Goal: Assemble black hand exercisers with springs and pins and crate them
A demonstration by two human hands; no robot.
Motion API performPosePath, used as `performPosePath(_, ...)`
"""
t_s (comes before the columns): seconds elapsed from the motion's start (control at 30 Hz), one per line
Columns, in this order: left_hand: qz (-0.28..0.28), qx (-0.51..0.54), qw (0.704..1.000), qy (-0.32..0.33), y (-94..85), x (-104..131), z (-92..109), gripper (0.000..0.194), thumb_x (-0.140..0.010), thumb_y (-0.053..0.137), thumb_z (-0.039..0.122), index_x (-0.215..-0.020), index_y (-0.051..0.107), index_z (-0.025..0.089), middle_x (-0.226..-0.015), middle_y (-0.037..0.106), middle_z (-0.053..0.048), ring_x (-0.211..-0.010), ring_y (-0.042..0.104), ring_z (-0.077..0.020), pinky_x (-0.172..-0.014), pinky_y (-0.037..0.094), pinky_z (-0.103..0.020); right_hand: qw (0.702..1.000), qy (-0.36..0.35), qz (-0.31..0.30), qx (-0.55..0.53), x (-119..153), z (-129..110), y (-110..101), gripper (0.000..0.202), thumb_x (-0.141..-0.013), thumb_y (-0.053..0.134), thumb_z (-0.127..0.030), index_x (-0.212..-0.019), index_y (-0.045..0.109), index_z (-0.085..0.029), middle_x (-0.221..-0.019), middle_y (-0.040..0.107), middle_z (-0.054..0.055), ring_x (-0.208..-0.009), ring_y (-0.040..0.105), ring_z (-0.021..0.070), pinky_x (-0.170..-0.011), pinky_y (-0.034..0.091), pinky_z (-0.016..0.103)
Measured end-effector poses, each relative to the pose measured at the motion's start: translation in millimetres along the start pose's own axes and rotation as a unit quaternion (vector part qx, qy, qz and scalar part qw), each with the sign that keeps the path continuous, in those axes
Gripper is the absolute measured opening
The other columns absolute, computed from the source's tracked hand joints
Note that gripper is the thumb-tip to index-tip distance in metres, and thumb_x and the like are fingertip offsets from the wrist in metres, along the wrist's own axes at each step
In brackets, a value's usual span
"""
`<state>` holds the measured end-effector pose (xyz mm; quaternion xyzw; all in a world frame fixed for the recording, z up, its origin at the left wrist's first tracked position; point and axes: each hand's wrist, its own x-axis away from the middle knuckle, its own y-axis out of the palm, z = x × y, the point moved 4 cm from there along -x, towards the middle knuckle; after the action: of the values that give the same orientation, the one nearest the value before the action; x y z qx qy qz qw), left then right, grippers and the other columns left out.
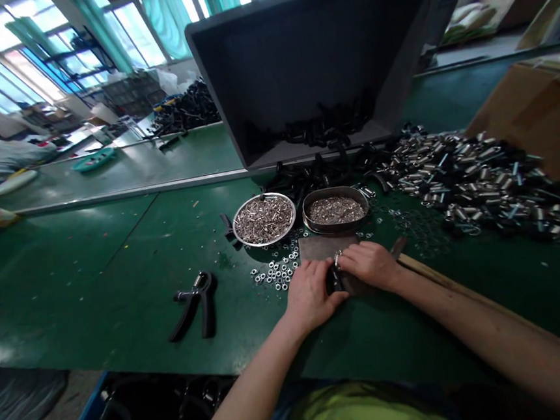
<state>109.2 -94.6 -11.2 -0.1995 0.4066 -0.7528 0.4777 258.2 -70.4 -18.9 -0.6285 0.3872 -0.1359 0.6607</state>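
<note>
Over a grey metal plate (313, 247), my left hand (311, 292) has its fingers closed round a black handle part (336, 279). My right hand (369, 264) pinches a small metal spring (337, 260) at the far end of that part. Loose nuts (278, 274) lie on the green table left of the plate. Beyond the plate stand a round dish of small metal pins (264, 219) and an oval tin of small metal pieces (336, 210). A black hand grip with a spring (197, 305) rests on the table to the left of my hands.
A big grey bin (297, 71) tilts open at the back, with black parts inside. Spring assemblies (483, 182) are heaped at the right, beside a cardboard box (531, 116). A wooden stick (443, 279) lies by my right forearm. A blue crate (89, 410) sits below the table edge.
</note>
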Motion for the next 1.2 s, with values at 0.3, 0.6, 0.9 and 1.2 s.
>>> performPosePath(0.3,0.037,-0.085,0.993,-0.070,4.6,3,-4,0.057,-0.058,0.079,0.049,-0.102,0.057,0.020,-0.102,0.058,-0.007,-0.097,0.051,-0.0256,-0.084,0.044,-0.038,0.938,0.324,-0.037,0.120,128,41,-37,0.033,-0.083,0.051,-0.047,-0.097,0.058,-0.018,-0.091,0.062,0.014,-0.084,0.056,0.0294,-0.067,0.044,0.039)
performPosePath(0.6,0.030,-0.083,0.993,-0.077,2.4,1,-3,0.054,-0.056,0.079,0.047,-0.098,0.058,0.020,-0.100,0.057,-0.005,-0.097,0.051,-0.0244,-0.083,0.043,-0.037,0.898,0.389,0.042,-0.202,94,2,-65,0.036,-0.094,0.032,-0.036,-0.122,0.050,-0.023,-0.083,0.068,0.005,-0.064,0.064,0.0183,-0.054,0.051,0.029)
performPosePath(0.9,0.039,-0.083,0.992,-0.087,3.2,0,-2,0.058,-0.055,0.080,0.047,-0.101,0.058,0.020,-0.102,0.058,-0.005,-0.100,0.052,-0.0249,-0.088,0.042,-0.038,0.968,0.221,-0.005,-0.120,46,-28,-61,0.037,-0.092,0.036,-0.022,-0.126,0.052,-0.024,-0.116,0.067,0.007,-0.095,0.068,0.0218,-0.077,0.056,0.035)
performPosePath(1.2,0.035,-0.087,0.992,-0.085,3.2,1,-1,0.058,-0.056,0.079,0.047,-0.103,0.057,0.020,-0.103,0.058,-0.006,-0.101,0.051,-0.0254,-0.088,0.041,-0.038,0.957,0.272,-0.069,-0.075,65,-16,-38,0.038,-0.093,0.035,-0.026,-0.126,0.053,-0.026,-0.106,0.071,0.005,-0.080,0.070,0.0216,-0.064,0.054,0.031)
